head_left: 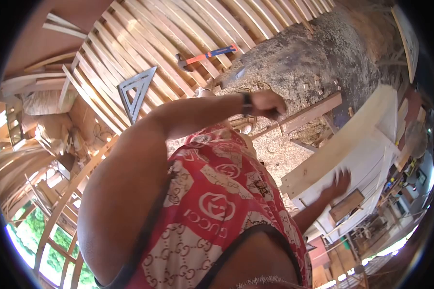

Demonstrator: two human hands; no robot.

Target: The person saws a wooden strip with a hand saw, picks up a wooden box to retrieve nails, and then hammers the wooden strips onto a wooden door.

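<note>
The person bends over the work, so the red patterned shirt (217, 192) fills the middle of the view. The left hand (267, 103) is stretched out over the sawdust-covered ground (299, 62) and is clenched into a fist. A dark band (246, 103) sits on its wrist. I cannot tell what the fist grips, if anything.

The right hand (340, 180) is released, with the fingers spread. It is blurred, at the near edge of the white panel (366, 144), probably to steady or feel it. Whether it touches the panel I cannot tell. Just beside this hand, at the same edge, lies a small wooden block (346, 205).

A long plank (313, 113) lies on the ground between the two hands. Further away, on the curved wooden slats (144, 33), rest a hammer with an orange and blue handle (210, 54) and a metal triangle square (137, 91). Both are well apart from the hands and seem put aside there.
</note>
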